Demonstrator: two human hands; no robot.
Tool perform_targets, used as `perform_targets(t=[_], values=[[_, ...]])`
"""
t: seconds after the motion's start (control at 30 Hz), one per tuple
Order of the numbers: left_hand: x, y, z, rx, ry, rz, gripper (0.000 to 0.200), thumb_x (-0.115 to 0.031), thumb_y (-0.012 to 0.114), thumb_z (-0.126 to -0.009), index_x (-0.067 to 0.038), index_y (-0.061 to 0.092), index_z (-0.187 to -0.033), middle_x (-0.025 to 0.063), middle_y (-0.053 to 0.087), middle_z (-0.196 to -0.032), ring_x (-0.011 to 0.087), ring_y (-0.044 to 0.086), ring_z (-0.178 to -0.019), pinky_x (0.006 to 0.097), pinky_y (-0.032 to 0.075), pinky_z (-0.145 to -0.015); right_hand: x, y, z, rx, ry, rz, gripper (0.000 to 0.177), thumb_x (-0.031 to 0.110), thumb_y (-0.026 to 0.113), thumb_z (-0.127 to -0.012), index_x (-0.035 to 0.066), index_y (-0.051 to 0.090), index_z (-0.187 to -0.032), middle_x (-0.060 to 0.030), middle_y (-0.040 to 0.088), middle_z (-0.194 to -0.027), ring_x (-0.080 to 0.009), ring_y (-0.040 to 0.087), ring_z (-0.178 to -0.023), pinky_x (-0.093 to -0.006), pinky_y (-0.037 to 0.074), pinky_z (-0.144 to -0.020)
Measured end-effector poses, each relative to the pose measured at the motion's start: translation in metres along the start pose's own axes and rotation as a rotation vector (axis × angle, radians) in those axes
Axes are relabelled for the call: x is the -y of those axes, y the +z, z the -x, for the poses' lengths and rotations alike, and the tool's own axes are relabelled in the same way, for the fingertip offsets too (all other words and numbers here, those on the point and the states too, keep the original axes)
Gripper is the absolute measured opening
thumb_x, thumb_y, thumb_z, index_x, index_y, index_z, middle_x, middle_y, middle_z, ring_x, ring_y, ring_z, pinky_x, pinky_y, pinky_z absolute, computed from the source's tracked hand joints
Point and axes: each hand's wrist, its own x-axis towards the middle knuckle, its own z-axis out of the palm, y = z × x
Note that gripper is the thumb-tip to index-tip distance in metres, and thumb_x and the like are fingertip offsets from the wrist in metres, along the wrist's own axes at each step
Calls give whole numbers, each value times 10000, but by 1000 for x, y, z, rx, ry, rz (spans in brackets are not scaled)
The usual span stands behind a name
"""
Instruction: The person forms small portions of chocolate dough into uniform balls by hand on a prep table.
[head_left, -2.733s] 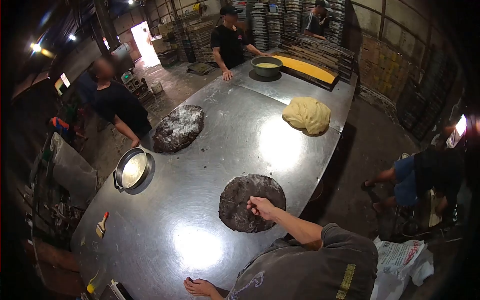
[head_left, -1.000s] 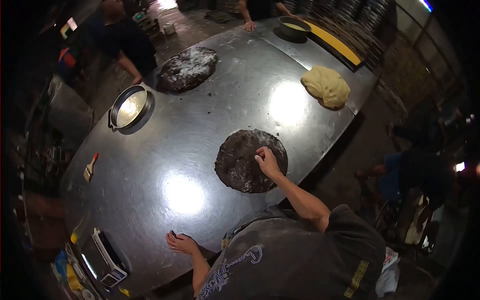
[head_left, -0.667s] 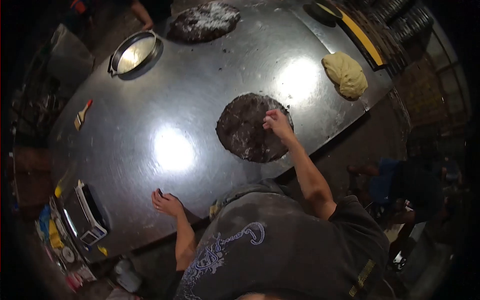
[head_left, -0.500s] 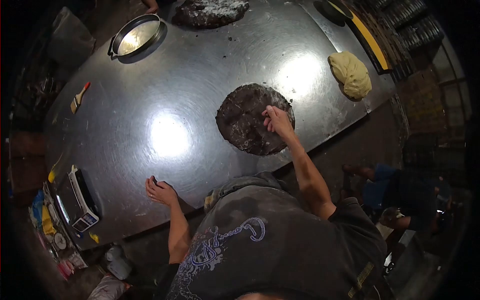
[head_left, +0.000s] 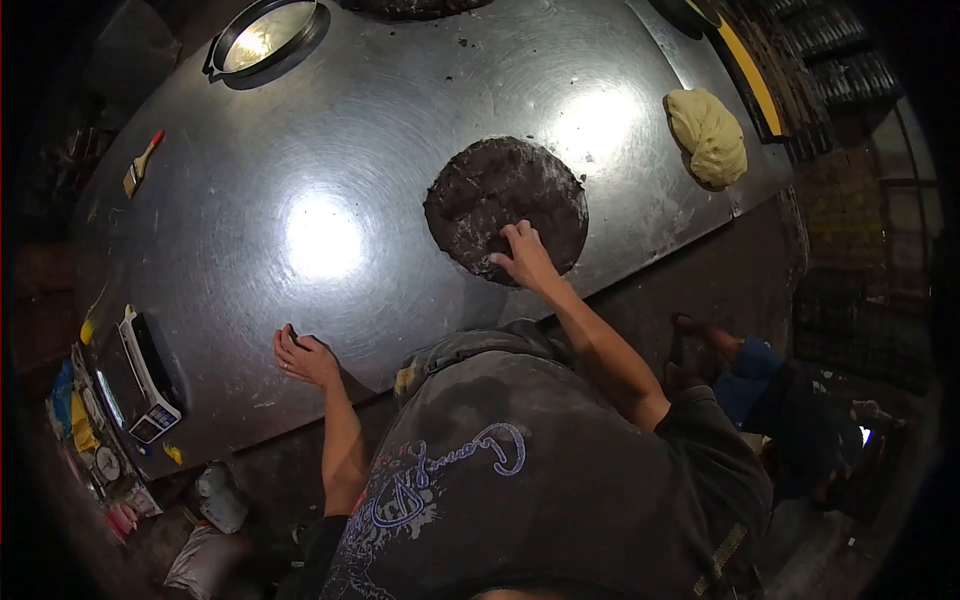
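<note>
A round, flat slab of dark brown dough (head_left: 490,190), dusted with flour in places, lies near the front edge of the metal table. My right hand (head_left: 530,262) rests on its near part, fingertips touching the surface, with thumb and fingers apart. Over the table to the left, my left hand (head_left: 306,358) is curled, and a small dark piece that looks like the same dough shows at its fingers. On the right side of the table sits a lump of pale yellow dough (head_left: 710,140).
On the metal table (head_left: 400,110) are a round pan (head_left: 222,55), a red-tipped brush (head_left: 143,165) and a scale (head_left: 150,370). More dark dough (head_left: 415,8) is at the far edge. Another person (head_left: 770,390) is at the right, below table level.
My right hand has moved from the right part of the dark dough toward its near edge, its fingers spreading more. My left hand stays curled in about the same place. The whole view has shifted slightly.
</note>
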Motion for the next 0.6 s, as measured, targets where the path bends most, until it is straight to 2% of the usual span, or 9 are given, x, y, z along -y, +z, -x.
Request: perform_targets(t=[0.03, 0.17, 0.27, 0.3, 0.4, 0.6], values=[[0, -1, -1, -1, 6, 4, 333, -195, 479, -976, -192, 591, -1289, 12, 481, -1445, 281, 393, -1370, 516, 281, -1121, 4, 0, 2, 9, -8, 37, 460, 179, 800, -800, 45, 557, -1167, -174, 498, -1141, -397, 546, -1066, -482, 481, -897], [-5, -5, 0, -2, 25, -2, 338, -197, 467, -979, -188, 594, -1292, 6, 486, -1445, 273, 402, -1363, 511, 289, -1115, 6, -8, 1, 55, -51, -24, 384, 142, 787, -809, 39, 531, -1075, -175, 493, -1066, -393, 558, -1016, -486, 487, -853], [-5, -4, -1, 8, 3, -22, 342, -195, 463, -982, -185, 592, -1299, 3, 487, -1444, 272, 403, -1362, 504, 294, -1115, 3, -9, -1, 82, -15, -62, 373, 161, 780, -819, 42, 547, -1085, -179, 497, -1051, -381, 556, -1013, -476, 472, -843], [-4, -4, -1, 9, 7, -16, 338, -193, 465, -984, -179, 593, -1297, 7, 486, -1445, 273, 401, -1366, 501, 299, -1115, 7, -10, 0, 37, -26, -78, 365, 109, 764, -822, 49, 527, -1092, -177, 495, -1059, -400, 565, -1037, -496, 485, -853], [-4, -4, 0, 2, 13, -41, 339, -177, 476, -979, -170, 595, -1296, 19, 488, -1445, 281, 406, -1363, 503, 308, -1111, 12, -12, 3, 37, -76, 5, 341, 108, 757, -825, 47, 534, -1075, -181, 496, -1062, -407, 571, -1028, -495, 489, -852], [-3, -4, -1, -16, 28, 0, 350, -130, 501, -951, -130, 593, -1288, 65, 490, -1444, 310, 417, -1358, 514, 303, -1119, -13, -6, -9, 71, -105, -70, 250, 139, 722, -842, 40, 591, -1030, -202, 537, -1021, -412, 594, -940, -479, 493, -831]])
